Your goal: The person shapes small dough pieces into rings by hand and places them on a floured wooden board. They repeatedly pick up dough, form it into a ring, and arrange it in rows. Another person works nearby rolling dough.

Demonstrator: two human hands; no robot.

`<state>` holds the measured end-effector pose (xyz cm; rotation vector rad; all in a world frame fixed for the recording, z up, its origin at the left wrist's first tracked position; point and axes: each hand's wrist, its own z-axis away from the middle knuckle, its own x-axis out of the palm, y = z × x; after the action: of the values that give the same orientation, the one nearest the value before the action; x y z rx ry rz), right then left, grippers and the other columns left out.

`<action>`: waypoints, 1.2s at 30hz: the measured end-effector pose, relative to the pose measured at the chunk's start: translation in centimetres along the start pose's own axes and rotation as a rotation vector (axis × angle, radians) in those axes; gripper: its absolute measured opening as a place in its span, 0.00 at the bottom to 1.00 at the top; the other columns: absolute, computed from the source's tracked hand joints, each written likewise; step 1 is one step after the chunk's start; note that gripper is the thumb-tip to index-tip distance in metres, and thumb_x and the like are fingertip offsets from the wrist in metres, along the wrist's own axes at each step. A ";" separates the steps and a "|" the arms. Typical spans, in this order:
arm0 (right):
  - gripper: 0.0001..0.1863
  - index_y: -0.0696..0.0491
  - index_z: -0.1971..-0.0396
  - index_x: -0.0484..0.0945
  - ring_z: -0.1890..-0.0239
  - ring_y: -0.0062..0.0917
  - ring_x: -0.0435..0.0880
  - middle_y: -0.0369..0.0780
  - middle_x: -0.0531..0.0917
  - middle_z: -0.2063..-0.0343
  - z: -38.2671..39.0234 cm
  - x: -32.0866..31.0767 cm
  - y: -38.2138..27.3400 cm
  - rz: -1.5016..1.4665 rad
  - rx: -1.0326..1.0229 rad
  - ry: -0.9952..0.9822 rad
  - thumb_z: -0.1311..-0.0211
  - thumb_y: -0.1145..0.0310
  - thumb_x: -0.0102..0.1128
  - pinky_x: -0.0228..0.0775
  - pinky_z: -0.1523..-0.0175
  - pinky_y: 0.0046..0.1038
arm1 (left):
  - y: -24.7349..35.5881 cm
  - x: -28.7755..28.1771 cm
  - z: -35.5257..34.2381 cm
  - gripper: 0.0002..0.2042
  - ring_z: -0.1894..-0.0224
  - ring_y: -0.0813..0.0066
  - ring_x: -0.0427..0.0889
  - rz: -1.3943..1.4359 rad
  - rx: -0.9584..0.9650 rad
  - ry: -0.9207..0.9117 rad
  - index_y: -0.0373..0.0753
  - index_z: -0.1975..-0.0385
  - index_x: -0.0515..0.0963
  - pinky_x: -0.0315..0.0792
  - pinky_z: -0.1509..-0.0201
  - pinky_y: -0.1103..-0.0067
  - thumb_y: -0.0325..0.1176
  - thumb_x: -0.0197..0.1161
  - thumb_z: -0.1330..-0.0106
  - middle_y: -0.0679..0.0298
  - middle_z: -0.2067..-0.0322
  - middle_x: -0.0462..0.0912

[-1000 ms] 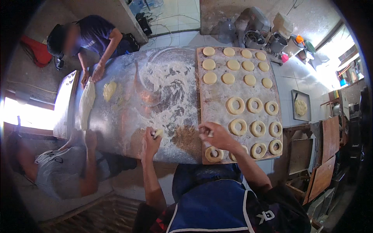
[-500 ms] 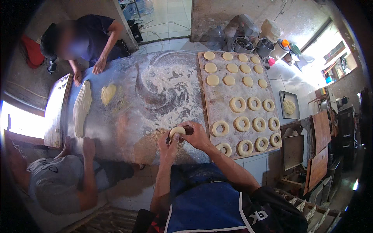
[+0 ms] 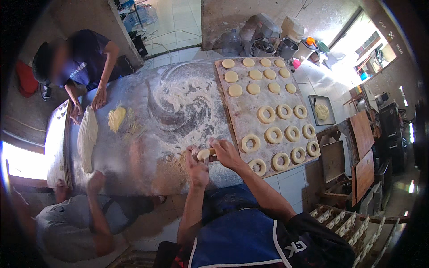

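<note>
Over the near edge of the floured table I hold a small pale dough ring [image 3: 204, 154]. My left hand [image 3: 196, 171] is closed on its left side. My right hand [image 3: 227, 154] grips the opposite side with curled fingers, so the dough is stretched between both hands and its hole is mostly hidden. Just to the right lies a wooden board [image 3: 243, 107] bearing several flat dough discs [image 3: 253, 88] in its far rows. Several dough rings [image 3: 267, 115] fill the nearer rows.
A long dough strip [image 3: 88, 140] and a yellow lump [image 3: 116, 118] lie on the left of the table [image 3: 138, 165]. One co-worker [image 3: 94, 53] handles the strip's far end; another [image 3: 67, 223] is at the near left. A tray [image 3: 322, 117] stands beyond the board.
The dough ring is now tilted and pulled between my hands, with my right hand turned further over it. The view has shifted, and the far co-worker's hands hold the strip's end.
</note>
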<state>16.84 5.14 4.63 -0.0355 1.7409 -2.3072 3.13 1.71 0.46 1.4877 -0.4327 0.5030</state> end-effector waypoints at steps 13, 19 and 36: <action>0.21 0.64 0.65 0.78 0.84 0.37 0.69 0.49 0.74 0.86 -0.9 -2.3 3.6 0.023 -0.100 0.151 0.33 0.58 0.52 0.63 0.75 0.38 | -6.2 2.0 -3.5 0.13 0.71 0.79 0.72 0.049 -0.040 0.062 0.40 0.71 0.65 0.69 0.66 0.77 0.41 0.50 0.27 0.70 0.76 0.67; 0.20 0.62 0.72 0.78 0.85 0.34 0.67 0.46 0.72 0.87 -0.2 -5.6 2.9 0.285 -0.313 0.094 0.34 0.58 0.53 0.61 0.77 0.37 | -8.5 3.8 -4.4 0.18 0.77 0.70 0.70 -0.819 0.359 0.131 0.40 0.77 0.63 0.66 0.72 0.72 0.45 0.46 0.26 0.64 0.80 0.69; 0.21 0.60 0.69 0.81 0.75 0.24 0.76 0.45 0.81 0.76 -1.3 -16.8 2.0 0.000 -0.392 -0.037 0.37 0.53 0.60 0.69 0.68 0.31 | -14.6 8.4 -7.6 0.23 0.54 0.62 0.74 -1.338 0.841 0.216 0.29 0.45 0.67 0.73 0.53 0.67 0.45 0.49 0.27 0.52 0.57 0.74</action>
<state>33.22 9.45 4.53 -0.1481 2.1426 -1.9157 18.07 9.50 -7.17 2.0847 1.0583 -0.3006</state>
